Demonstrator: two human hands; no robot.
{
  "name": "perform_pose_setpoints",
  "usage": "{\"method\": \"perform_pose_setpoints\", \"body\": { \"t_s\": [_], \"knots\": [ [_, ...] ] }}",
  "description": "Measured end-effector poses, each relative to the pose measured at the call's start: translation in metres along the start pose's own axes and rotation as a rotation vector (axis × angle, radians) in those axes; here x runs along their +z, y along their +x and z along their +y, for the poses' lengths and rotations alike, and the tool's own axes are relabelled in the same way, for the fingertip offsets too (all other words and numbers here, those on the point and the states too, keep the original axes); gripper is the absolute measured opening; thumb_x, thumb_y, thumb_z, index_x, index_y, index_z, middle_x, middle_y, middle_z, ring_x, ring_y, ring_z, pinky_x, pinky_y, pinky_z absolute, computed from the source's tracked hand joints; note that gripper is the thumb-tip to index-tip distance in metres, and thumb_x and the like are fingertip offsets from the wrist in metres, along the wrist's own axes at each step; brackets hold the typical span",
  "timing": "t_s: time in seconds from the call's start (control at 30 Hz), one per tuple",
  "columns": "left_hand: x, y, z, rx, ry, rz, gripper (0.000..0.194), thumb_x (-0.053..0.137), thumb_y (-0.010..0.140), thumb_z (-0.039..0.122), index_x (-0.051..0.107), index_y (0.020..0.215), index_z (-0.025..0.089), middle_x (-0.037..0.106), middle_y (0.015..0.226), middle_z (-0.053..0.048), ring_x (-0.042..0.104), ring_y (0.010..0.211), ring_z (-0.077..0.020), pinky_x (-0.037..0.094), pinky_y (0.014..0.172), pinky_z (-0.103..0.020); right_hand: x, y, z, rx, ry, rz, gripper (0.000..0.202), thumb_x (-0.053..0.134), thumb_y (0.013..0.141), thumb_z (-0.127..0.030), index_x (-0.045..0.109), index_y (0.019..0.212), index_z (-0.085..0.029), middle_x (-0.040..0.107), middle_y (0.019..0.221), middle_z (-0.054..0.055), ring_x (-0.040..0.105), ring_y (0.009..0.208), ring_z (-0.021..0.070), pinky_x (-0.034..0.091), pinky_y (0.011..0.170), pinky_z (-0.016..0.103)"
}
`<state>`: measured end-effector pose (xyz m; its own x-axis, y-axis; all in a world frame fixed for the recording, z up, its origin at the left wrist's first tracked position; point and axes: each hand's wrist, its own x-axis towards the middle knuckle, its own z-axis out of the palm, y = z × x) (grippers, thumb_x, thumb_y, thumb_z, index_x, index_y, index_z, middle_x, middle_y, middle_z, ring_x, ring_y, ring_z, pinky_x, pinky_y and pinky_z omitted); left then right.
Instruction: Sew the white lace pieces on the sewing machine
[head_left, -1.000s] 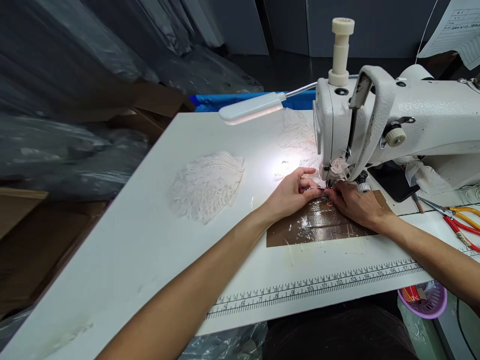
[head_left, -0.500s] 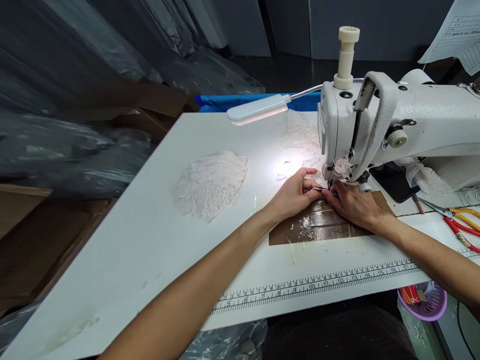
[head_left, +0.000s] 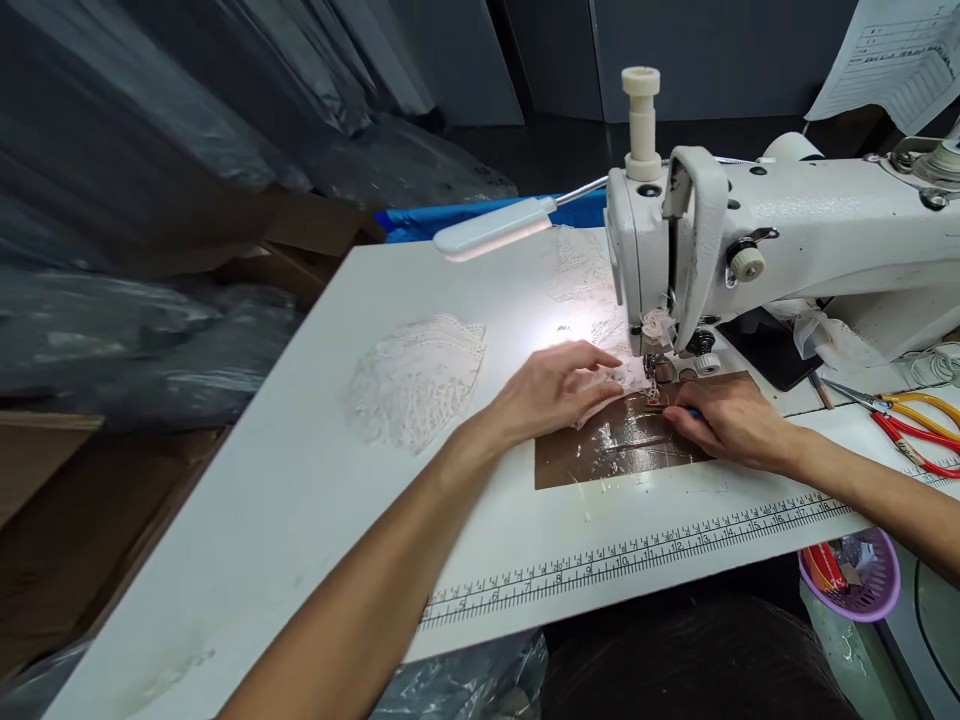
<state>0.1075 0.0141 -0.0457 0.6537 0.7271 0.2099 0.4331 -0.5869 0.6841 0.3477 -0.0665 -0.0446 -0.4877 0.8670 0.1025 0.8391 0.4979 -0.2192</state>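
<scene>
A white sewing machine (head_left: 675, 240) stands at the right, a pale lace piece (head_left: 628, 374) at its needle. My left hand (head_left: 559, 392) rests on that lace left of the presser foot, its fingers bent and slightly apart. Right of the needle, my right hand (head_left: 731, 418) is closed on a small blue-handled tool (head_left: 691, 411), whose thin tip points left to the lace edge. Brown tape (head_left: 637, 445) covers the table under both hands. A second lace piece (head_left: 420, 380) lies flat to the left.
A lamp (head_left: 491, 228) shines over the lace. Right of the machine's head lie a black phone (head_left: 770, 347), yellow-handled scissors (head_left: 911, 402) and a red-handled tool (head_left: 911, 445). A printed ruler (head_left: 637, 562) runs along the front edge, with a purple basket (head_left: 862, 595) below.
My hands have moved apart. My left hand has shifted left onto the lace, and my right hand has drawn the small tool back from the needle. The view has turned slightly right.
</scene>
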Motion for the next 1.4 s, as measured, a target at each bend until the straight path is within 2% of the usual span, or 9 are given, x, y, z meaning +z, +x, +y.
{"method": "perform_pose_setpoints", "body": {
  "t_s": [0.23, 0.4, 0.53, 0.77, 0.9, 1.0, 1.13, 1.27, 1.4],
  "knots": [
    [-0.01, 0.012, -0.019, 0.166, 0.46, -0.066, 0.031, 0.046, 0.096, 0.038, 0.067, 0.111, 0.021, 0.068, 0.107, -0.009, 0.063, 0.101, -0.0231, 0.048, 0.091, -0.04, 0.0, -0.028, 0.027, 0.239, -0.148, 0.134, 0.047, 0.031, 0.102, -0.043, 0.067, 0.093, -0.013, 0.066, 0.081, 0.012, 0.057, 0.074, 0.0219, 0.032, 0.059, 0.03],
    [-0.008, 0.019, -0.027, 0.242, 0.613, -0.052, 0.027, 0.048, 0.095, 0.035, 0.069, 0.107, 0.021, 0.068, 0.096, -0.011, 0.063, 0.098, -0.0275, 0.047, 0.084, -0.041, 0.003, -0.016, 0.022, 0.048, -0.069, 0.167, 0.034, 0.04, 0.098, -0.029, 0.066, 0.108, -0.01, 0.063, 0.101, 0.017, 0.053, 0.094, 0.0276, 0.044, 0.08, 0.039],
    [-0.002, 0.015, -0.008, 0.285, 0.503, 0.025, 0.028, 0.045, 0.098, 0.033, 0.07, 0.099, 0.021, 0.07, 0.096, -0.009, 0.063, 0.088, -0.0225, 0.048, 0.078, -0.037, 0.009, -0.006, 0.011, -0.074, 0.094, 0.126, 0.038, 0.034, 0.1, -0.027, 0.065, 0.116, -0.012, 0.061, 0.098, 0.014, 0.053, 0.09, 0.0239, 0.046, 0.08, 0.038],
    [0.022, 0.029, -0.004, 0.152, 0.291, -0.075, 0.026, 0.048, 0.092, 0.031, 0.071, 0.095, 0.019, 0.068, 0.092, -0.007, 0.064, 0.088, -0.0206, 0.052, 0.076, -0.031, 0.025, 0.001, 0.004, -0.055, 0.1, 0.142, 0.033, 0.046, 0.093, -0.019, 0.067, 0.117, -0.015, 0.06, 0.105, 0.015, 0.052, 0.096, 0.0262, 0.047, 0.083, 0.04],
    [0.016, 0.03, -0.004, 0.11, 0.216, -0.032, 0.025, 0.05, 0.09, 0.033, 0.07, 0.09, 0.018, 0.067, 0.086, -0.006, 0.063, 0.08, -0.0194, 0.053, 0.075, -0.032, 0.03, -0.001, 0.003, -0.026, 0.122, 0.186, 0.033, 0.046, 0.094, -0.02, 0.067, 0.119, -0.016, 0.06, 0.107, 0.015, 0.052, 0.098, 0.0272, 0.046, 0.083, 0.041],
    [0.001, 0.016, 0.017, 0.054, 0.082, 0.026, 0.025, 0.052, 0.09, 0.037, 0.069, 0.085, 0.019, 0.069, 0.085, -0.006, 0.063, 0.077, -0.0184, 0.053, 0.075, -0.033, 0.033, -0.003, 0.003, -0.032, 0.137, 0.212, 0.035, 0.048, 0.093, -0.018, 0.066, 0.122, -0.016, 0.06, 0.108, 0.015, 0.051, 0.099, 0.0277, 0.045, 0.084, 0.041],
    [-0.012, -0.007, 0.045, 0.102, -0.171, -0.393, 0.021, 0.061, 0.089, 0.037, 0.071, 0.078, 0.022, 0.071, 0.083, -0.005, 0.065, 0.073, -0.016, 0.055, 0.068, -0.029, 0.035, -0.003, 0.004, -0.033, 0.154, 0.229, 0.034, 0.047, 0.095, -0.021, 0.067, 0.122, -0.016, 0.06, 0.108, 0.016, 0.051, 0.1, 0.0279, 0.044, 0.083, 0.041],
    [0.0, -0.01, 0.028, 0.198, 0.132, -0.102, 0.024, 0.062, 0.088, 0.035, 0.07, 0.103, 0.018, 0.07, 0.098, -0.009, 0.065, 0.088, -0.0198, 0.055, 0.078, -0.033, 0.037, -0.003, 0.005, -0.025, 0.161, 0.231, 0.036, 0.044, 0.097, -0.024, 0.066, 0.125, -0.017, 0.06, 0.109, 0.015, 0.051, 0.1, 0.0279, 0.045, 0.083, 0.041],
    [0.02, 0.003, -0.001, 0.256, 0.235, -0.031, 0.024, 0.051, 0.094, 0.032, 0.07, 0.093, 0.018, 0.066, 0.09, -0.008, 0.063, 0.079, -0.0167, 0.052, 0.069, -0.029, 0.036, -0.004, 0.004, -0.019, 0.185, 0.234, 0.037, 0.044, 0.097, -0.025, 0.066, 0.125, -0.018, 0.06, 0.108, 0.015, 0.052, 0.1, 0.0281, 0.046, 0.085, 0.044]
  ]
}}
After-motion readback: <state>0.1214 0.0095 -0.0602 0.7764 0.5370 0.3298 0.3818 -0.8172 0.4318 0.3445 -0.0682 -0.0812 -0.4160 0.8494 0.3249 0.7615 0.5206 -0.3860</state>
